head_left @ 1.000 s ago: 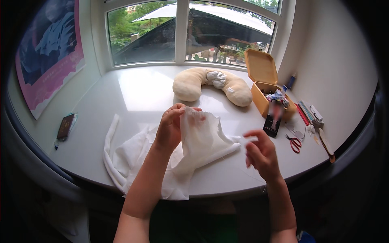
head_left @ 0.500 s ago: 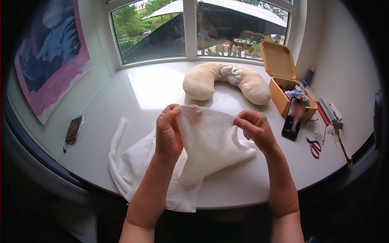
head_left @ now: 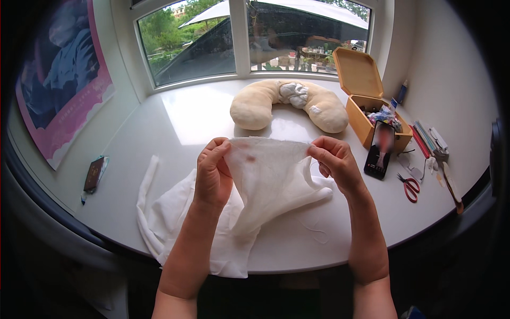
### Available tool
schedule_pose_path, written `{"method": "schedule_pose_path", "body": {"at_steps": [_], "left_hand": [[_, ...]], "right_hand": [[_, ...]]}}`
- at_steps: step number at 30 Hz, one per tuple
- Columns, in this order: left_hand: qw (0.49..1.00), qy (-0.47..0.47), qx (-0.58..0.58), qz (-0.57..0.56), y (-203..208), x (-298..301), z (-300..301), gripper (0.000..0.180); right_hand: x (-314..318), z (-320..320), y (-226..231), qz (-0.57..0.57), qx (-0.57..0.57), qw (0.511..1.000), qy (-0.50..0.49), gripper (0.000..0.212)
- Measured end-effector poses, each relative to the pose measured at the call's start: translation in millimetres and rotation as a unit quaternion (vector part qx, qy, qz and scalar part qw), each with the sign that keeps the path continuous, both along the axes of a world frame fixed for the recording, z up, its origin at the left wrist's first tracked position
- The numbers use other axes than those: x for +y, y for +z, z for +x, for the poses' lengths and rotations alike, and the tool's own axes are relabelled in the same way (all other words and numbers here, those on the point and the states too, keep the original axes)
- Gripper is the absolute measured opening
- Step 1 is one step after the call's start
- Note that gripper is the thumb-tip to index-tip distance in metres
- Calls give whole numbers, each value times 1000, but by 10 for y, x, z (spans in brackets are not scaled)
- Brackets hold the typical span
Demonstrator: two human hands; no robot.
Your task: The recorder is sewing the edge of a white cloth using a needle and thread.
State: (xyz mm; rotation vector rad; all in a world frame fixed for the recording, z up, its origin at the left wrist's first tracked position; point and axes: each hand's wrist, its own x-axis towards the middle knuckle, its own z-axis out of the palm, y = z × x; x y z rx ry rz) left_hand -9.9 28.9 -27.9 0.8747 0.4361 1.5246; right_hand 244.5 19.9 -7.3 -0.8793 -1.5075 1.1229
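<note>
A thin, see-through white cloth (head_left: 273, 175) is stretched between my two hands above the table. My left hand (head_left: 214, 173) pinches its upper left corner, with fingers faintly visible through the fabric. At the upper right edge, my right hand (head_left: 336, 162) grips the cloth between thumb and bent forefinger. The cloth's lower part drapes down to the tabletop, where more white fabric (head_left: 172, 212) lies bunched under and beside my left forearm, with a long narrow strip at its left. A loose white thread (head_left: 313, 229) curls on the table below my right hand.
Beyond my hands lies a cream U-shaped pillow (head_left: 255, 109) with white stuffing showing. To the right are an open wooden box (head_left: 364, 127), a phone (head_left: 379, 151) leaning on it, red-handled pliers (head_left: 410, 190) and several tools. A brown booklet (head_left: 94, 174) lies at the left on the white table (head_left: 133, 138).
My hands have moved farther apart, the left one going left, so the cloth's top edge is pulled straighter. The whole view has shifted slightly. A loose thread now shows on the table.
</note>
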Motion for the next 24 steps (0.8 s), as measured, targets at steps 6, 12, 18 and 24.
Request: {"method": "schedule_pose_path", "body": {"at_steps": [6,12,18,24], "left_hand": [[999,8,24,22,18,-16,28,10],[999,9,44,14,-2,-4,28,11],[997,16,82,2,67,-57,59,17],[992,7,129,0,92,-61,17,23]], "right_hand": [[3,-3,3,13,-6,1000,-3,19],[-2,-5,7,17,-7,1000,-9,23],[5,3,-9,-7,8,1000,-14,24],[15,-7,-32,-33,16,999,-18,25]]}}
